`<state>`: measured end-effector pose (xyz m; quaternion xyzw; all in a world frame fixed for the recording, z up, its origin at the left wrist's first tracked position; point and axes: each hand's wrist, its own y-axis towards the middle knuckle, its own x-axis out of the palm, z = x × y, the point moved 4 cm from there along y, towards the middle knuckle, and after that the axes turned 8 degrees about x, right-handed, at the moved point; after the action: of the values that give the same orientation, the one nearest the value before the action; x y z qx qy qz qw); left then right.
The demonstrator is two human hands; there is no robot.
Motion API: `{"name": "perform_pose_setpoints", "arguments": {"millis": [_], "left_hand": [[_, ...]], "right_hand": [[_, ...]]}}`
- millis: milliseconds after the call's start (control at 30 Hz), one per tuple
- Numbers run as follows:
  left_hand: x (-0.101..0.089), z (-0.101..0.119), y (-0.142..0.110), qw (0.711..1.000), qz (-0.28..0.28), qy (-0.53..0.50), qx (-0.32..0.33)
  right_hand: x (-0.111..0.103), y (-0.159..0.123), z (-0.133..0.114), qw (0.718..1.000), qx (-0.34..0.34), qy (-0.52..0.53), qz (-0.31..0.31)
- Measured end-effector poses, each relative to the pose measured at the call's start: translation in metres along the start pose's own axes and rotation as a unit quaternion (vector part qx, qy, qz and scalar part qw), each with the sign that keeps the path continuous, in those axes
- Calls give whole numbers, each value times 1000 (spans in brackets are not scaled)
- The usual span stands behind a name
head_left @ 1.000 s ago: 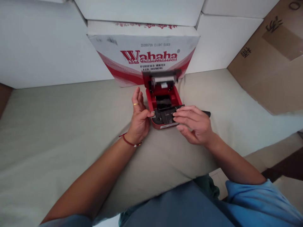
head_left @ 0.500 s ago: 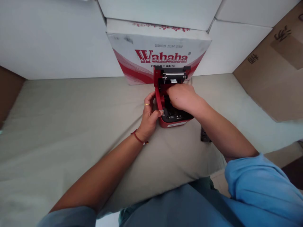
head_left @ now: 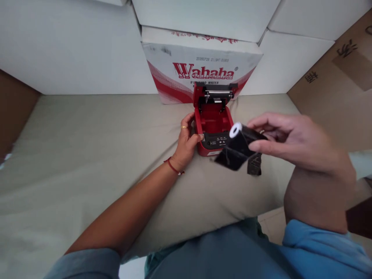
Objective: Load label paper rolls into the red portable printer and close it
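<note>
A small red and black label printer [head_left: 214, 135] stands on the cloth with its lid [head_left: 216, 94] tipped up and back, its red inner bay bare. My left hand [head_left: 187, 135] grips its left side, thumb on the front left corner and fingers along the wall. To the right, in front of the printer and above the cloth, my right hand [head_left: 286, 139] holds a roll of black film [head_left: 250, 135] with a white core. A loose, creased end of the film hangs down to the left. On the cloth beneath it lies another black piece [head_left: 254, 164], partly hidden.
Behind the printer stands a red and white Wahaha water carton [head_left: 203, 66], against white boxes [head_left: 95, 54]. A brown carton [head_left: 334, 85] with dark writing is on the right. Grey-green cloth [head_left: 95, 147] covers the work surface.
My right hand has come out of the printer's bay and moved right and towards me, lifting out the roll of black film. My left hand keeps its hold on the printer.
</note>
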<state>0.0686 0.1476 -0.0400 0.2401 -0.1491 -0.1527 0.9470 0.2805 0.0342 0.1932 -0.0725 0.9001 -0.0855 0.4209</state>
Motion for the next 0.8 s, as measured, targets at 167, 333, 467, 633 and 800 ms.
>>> {"name": "perform_pose_setpoints", "arguments": {"millis": [167, 333, 467, 633, 800], "left_hand": [[-2, -3, 1, 1000, 2, -13, -6], [-4, -3, 2, 1000, -7, -2, 0], [-3, -2, 2, 1000, 6, -12, -7], [-2, -2, 2, 1000, 5, -15, -5], [-3, -1, 2, 1000, -12, -7, -2]], "right_hand": [[53, -5, 54, 989, 65, 28, -127], [72, -3, 102, 998, 60, 2, -1], [39, -2, 144, 969, 100, -126, 188], [44, 11, 172, 965, 112, -191, 141], [43, 14, 174, 960, 131, -197, 147]]}}
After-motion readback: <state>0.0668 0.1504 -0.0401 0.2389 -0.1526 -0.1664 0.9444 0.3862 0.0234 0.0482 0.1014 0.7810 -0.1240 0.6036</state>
